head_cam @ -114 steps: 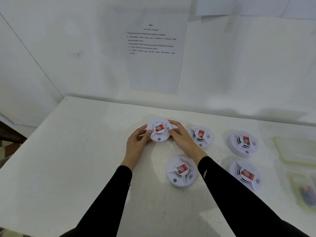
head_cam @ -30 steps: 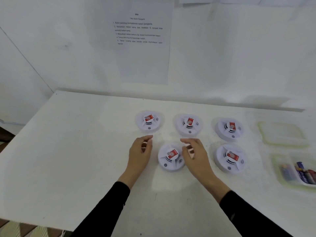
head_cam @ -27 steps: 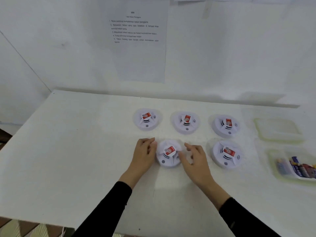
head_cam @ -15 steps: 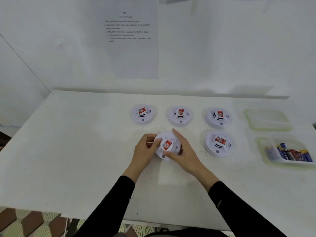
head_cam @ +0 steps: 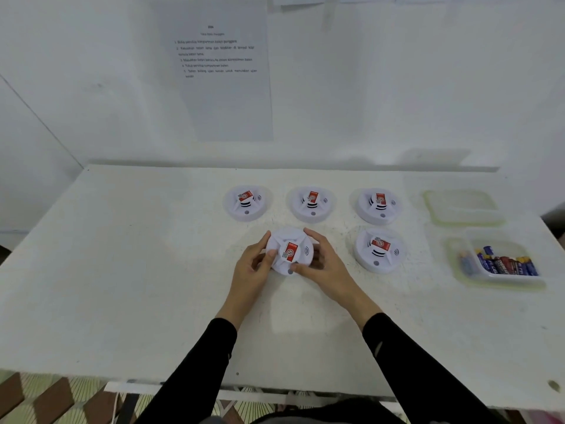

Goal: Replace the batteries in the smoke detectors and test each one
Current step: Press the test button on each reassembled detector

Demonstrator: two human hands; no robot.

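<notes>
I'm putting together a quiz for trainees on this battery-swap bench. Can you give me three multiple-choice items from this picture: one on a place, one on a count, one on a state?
1. Where is the tub of batteries?
A. far left
B. right of the detectors, near side
C. taped to the wall

2. How many smoke detectors are in view?
A. three
B. four
C. five

3. What state is the front-centre detector in?
A. lying untouched
B. held by both hands
C. stacked on another

Answers:
1 B, the tub sits just beyond the front-right detector.
2 C, three stand in the back row and two in front.
3 B, the left hand and the right hand each have a grip on its rim.
</notes>
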